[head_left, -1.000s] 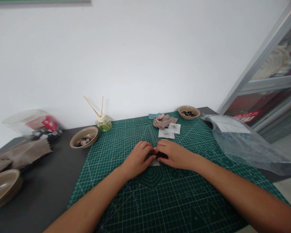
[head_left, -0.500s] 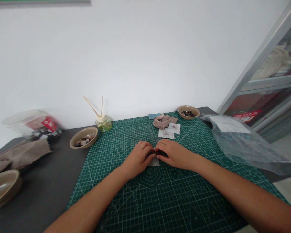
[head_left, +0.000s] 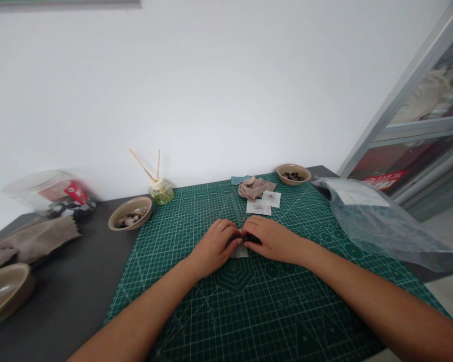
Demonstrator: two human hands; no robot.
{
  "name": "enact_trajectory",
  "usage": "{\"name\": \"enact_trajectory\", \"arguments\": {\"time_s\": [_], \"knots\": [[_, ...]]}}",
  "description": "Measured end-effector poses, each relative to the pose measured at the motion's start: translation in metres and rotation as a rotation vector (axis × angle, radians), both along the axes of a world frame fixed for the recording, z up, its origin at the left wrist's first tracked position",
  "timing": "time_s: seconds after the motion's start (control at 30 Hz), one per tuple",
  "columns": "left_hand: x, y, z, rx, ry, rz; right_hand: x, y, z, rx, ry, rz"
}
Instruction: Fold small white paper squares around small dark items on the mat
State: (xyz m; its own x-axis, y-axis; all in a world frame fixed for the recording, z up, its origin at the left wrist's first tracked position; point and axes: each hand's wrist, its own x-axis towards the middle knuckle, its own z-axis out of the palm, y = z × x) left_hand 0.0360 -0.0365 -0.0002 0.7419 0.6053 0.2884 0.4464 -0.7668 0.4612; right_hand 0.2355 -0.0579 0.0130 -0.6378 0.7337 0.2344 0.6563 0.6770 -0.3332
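Observation:
My left hand (head_left: 216,247) and my right hand (head_left: 269,238) meet at the middle of a green cutting mat (head_left: 189,306). Thumb and fingers of each are bent together over a small whitish square (head_left: 240,251), whose lower part shows below the fingertips. Whatever is pinched between the fingers is too small and too covered to name. Just beyond the hands lie two white paper squares (head_left: 258,207) with faint grey marks. Behind these sits a crumpled beige cloth (head_left: 252,188), with a small blue piece (head_left: 239,179) beside it.
Bowls with dark and light small pieces stand left (head_left: 115,219) and back right (head_left: 305,175). A reed diffuser (head_left: 161,192), a clear plastic tub (head_left: 38,193), a brown cloth (head_left: 47,238) and another bowl (head_left: 22,289) are leftward. A clear plastic bag (head_left: 385,226) lies right.

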Motion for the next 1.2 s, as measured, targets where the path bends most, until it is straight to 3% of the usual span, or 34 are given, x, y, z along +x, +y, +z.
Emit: {"name": "enact_trajectory", "arguments": {"time_s": [1.2], "knots": [[-0.0002, 0.0007, -0.0012, -0.009, 0.007, -0.006, 0.0036, 0.0026, -0.0049, -0.019, -0.013, 0.054]]}}
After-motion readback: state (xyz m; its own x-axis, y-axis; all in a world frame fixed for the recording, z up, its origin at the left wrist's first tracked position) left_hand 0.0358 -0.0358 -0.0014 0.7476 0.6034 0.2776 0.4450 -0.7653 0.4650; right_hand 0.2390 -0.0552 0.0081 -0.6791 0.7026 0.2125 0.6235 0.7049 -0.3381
